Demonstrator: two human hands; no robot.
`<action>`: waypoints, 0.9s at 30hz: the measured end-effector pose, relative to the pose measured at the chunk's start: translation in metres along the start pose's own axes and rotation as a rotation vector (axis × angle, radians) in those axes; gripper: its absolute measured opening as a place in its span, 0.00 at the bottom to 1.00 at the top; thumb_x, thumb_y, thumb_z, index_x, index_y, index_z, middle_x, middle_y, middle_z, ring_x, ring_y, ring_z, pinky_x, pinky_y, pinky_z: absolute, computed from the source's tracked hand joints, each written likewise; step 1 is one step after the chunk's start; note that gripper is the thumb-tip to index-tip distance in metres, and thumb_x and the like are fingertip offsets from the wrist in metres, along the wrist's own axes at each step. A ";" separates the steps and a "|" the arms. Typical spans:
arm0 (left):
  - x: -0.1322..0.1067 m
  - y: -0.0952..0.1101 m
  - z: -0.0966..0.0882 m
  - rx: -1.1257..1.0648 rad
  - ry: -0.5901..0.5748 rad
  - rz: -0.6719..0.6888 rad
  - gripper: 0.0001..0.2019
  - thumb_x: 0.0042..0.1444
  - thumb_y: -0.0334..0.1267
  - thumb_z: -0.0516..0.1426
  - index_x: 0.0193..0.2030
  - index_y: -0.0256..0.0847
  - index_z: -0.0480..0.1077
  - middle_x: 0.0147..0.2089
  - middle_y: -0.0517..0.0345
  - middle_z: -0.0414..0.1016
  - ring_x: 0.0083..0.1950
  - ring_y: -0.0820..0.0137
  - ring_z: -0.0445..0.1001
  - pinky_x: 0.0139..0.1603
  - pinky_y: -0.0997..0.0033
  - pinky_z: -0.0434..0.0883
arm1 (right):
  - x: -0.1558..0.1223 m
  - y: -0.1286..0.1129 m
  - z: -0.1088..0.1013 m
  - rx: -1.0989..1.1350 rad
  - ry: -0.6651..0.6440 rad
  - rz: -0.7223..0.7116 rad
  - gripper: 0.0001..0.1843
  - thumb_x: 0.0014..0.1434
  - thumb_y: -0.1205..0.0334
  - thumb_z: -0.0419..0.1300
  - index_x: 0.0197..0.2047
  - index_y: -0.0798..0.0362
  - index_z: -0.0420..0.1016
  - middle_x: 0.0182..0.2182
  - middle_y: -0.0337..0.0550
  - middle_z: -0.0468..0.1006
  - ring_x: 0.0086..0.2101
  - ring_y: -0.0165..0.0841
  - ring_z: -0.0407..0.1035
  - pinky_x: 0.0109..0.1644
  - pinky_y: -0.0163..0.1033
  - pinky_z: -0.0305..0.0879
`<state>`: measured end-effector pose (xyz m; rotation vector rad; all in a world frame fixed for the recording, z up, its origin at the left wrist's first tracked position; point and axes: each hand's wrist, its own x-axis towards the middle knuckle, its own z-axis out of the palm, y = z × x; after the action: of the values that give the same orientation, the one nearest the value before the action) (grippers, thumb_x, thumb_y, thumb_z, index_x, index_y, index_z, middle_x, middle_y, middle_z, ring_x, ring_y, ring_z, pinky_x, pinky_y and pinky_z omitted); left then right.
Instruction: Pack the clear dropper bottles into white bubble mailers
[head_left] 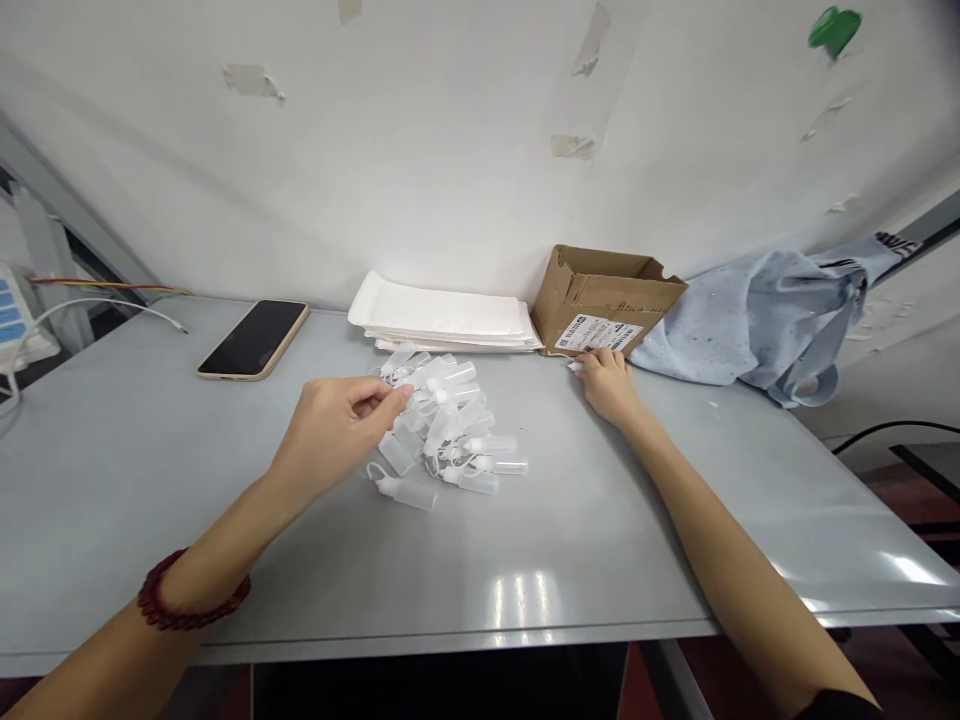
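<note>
Several small translucent plastic dropper bottles with tethered caps lie in a loose heap (450, 420) near the middle of the table. My left hand (334, 425) reaches over the heap's left side, thumb and forefinger pinched at a bottle; the fingers partly hide what lies between them. My right hand (609, 388) is apart from the heap, at the foot of an open cardboard box (626, 297). Its fingers are curled round a small bottle, of which only a white tip (576, 366) shows; the rest is hidden.
A stack of white paper sheets or envelopes (446, 312) lies behind the heap. A phone (255, 340) rests at the left, beyond it a white cable (112, 303) and power strip (19, 315). Light blue cloth (757, 315) lies right of the box. A white wall (450, 150) stands behind.
</note>
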<state>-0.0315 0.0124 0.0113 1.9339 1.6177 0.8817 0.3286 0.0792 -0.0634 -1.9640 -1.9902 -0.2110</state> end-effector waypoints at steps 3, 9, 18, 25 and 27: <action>0.000 -0.002 0.004 -0.019 0.016 0.061 0.19 0.56 0.47 0.55 0.20 0.37 0.70 0.17 0.63 0.62 0.21 0.76 0.56 0.22 0.75 0.55 | -0.001 -0.002 -0.003 0.129 0.018 0.015 0.15 0.60 0.63 0.48 0.43 0.57 0.73 0.42 0.59 0.73 0.45 0.48 0.63 0.46 0.52 0.60; -0.002 -0.001 0.008 -0.031 -0.014 0.157 0.19 0.57 0.45 0.55 0.18 0.37 0.68 0.15 0.65 0.58 0.20 0.77 0.53 0.21 0.75 0.54 | -0.019 -0.045 -0.025 0.447 0.003 -0.023 0.24 0.66 0.53 0.40 0.40 0.56 0.73 0.28 0.46 0.74 0.30 0.35 0.68 0.37 0.39 0.64; -0.004 0.003 0.013 -0.172 -0.136 0.113 0.12 0.56 0.43 0.56 0.39 0.38 0.75 0.28 0.60 0.75 0.25 0.75 0.67 0.25 0.77 0.64 | -0.063 -0.122 -0.052 1.067 -0.270 -0.031 0.20 0.64 0.49 0.49 0.43 0.55 0.73 0.26 0.39 0.72 0.25 0.28 0.60 0.32 0.36 0.61; -0.008 0.011 0.010 -0.246 -0.280 0.080 0.15 0.56 0.45 0.56 0.43 0.37 0.75 0.29 0.58 0.75 0.28 0.72 0.70 0.27 0.76 0.68 | -0.076 -0.135 -0.062 1.178 -0.357 -0.042 0.17 0.64 0.50 0.50 0.42 0.54 0.74 0.25 0.38 0.71 0.25 0.28 0.59 0.30 0.36 0.58; -0.009 0.013 0.011 -0.258 -0.305 0.101 0.13 0.57 0.44 0.56 0.40 0.37 0.76 0.28 0.59 0.75 0.26 0.74 0.69 0.26 0.77 0.66 | -0.078 -0.136 -0.062 1.178 -0.365 -0.057 0.17 0.64 0.51 0.50 0.42 0.54 0.74 0.25 0.38 0.71 0.25 0.28 0.59 0.30 0.35 0.58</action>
<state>-0.0156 0.0017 0.0115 1.8736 1.1801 0.7481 0.2016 -0.0195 -0.0148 -1.1764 -1.6695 1.1141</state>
